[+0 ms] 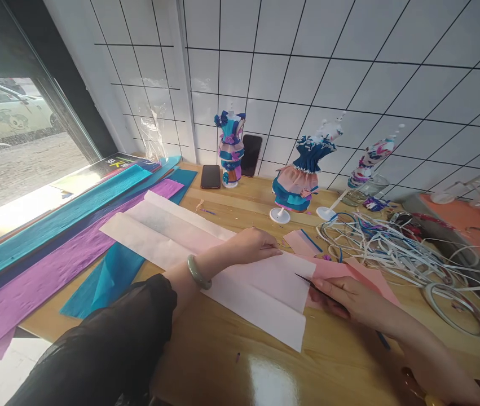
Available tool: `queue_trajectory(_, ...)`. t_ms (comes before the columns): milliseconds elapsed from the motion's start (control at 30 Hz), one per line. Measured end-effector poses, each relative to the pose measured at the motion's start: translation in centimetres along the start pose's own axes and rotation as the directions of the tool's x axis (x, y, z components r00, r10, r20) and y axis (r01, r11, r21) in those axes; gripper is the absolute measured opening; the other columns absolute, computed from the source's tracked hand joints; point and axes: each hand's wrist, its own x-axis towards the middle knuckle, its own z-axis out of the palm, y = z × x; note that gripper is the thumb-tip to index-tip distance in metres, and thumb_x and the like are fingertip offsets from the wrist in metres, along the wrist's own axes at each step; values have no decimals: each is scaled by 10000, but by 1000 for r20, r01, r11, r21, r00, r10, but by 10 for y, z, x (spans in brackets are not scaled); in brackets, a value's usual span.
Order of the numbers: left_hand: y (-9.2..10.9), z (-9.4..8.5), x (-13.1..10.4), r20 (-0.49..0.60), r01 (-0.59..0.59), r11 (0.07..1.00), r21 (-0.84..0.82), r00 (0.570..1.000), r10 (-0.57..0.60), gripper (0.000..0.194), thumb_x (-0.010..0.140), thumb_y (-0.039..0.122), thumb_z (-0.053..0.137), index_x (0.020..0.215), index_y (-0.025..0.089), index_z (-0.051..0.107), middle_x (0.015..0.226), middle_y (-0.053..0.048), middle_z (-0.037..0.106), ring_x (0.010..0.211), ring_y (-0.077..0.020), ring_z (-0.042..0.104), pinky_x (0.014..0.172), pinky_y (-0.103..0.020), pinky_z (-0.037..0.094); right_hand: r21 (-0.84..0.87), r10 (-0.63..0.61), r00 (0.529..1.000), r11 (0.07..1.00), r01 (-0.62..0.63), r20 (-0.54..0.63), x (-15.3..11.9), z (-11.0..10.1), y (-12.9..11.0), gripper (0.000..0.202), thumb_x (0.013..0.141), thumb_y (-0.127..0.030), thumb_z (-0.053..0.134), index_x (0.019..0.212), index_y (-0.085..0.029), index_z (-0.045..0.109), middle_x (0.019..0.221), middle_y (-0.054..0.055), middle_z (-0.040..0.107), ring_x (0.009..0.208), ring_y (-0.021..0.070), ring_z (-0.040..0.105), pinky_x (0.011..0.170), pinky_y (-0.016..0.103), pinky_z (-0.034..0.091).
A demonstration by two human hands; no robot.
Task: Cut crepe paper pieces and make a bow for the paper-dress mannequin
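A long pale sheet of paper, creased lengthwise, lies across the table. My left hand, with a green bangle at the wrist, reaches over it; its fingers are closed together at the sheet's far edge, and the fingertips are partly hidden. My right hand is closed around scissors, their dark pointed blade over the sheet's right end. The handles are mostly hidden in the palm. Beneath that end and my right hand lies pink paper. A small pink piece with a blue strip lies just beyond.
Several small dress forms in paper dresses, one pink and blue, stand near the tiled wall. Phones are at the back. Blue and purple paper strips lie left. Tangled white strips lie right, beside an orange surface.
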Motion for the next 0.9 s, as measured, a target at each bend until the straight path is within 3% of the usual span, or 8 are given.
queue_trajectory(367,-5,2,0,-14,-51,999,18,999,51,267,865,370,476,768,174,629,728,-9,652,665,-119,574,615,-214,386,43,45,999,998,-46,16,0,3,-5,558,823,-642,340,779,-149,596,465,-61,381,444,86,304,451,227,209)
queue_trajectory(633,-4,1,0,-13,-34,999,-8,999,33,267,861,376,484,790,179,649,726,-15,656,675,-122,586,623,-209,388,-17,64,998,998,-64,-4,1,2,-5,548,814,-663,319,621,-187,508,440,-54,370,432,94,308,463,245,230)
queue_trajectory(900,-5,3,0,-16,-38,999,-16,999,38,245,857,359,491,789,183,647,743,-9,662,679,-120,585,621,-207,387,27,77,997,997,-77,11,6,4,8,572,794,-680,347,719,-172,600,467,-36,433,440,94,334,442,241,226)
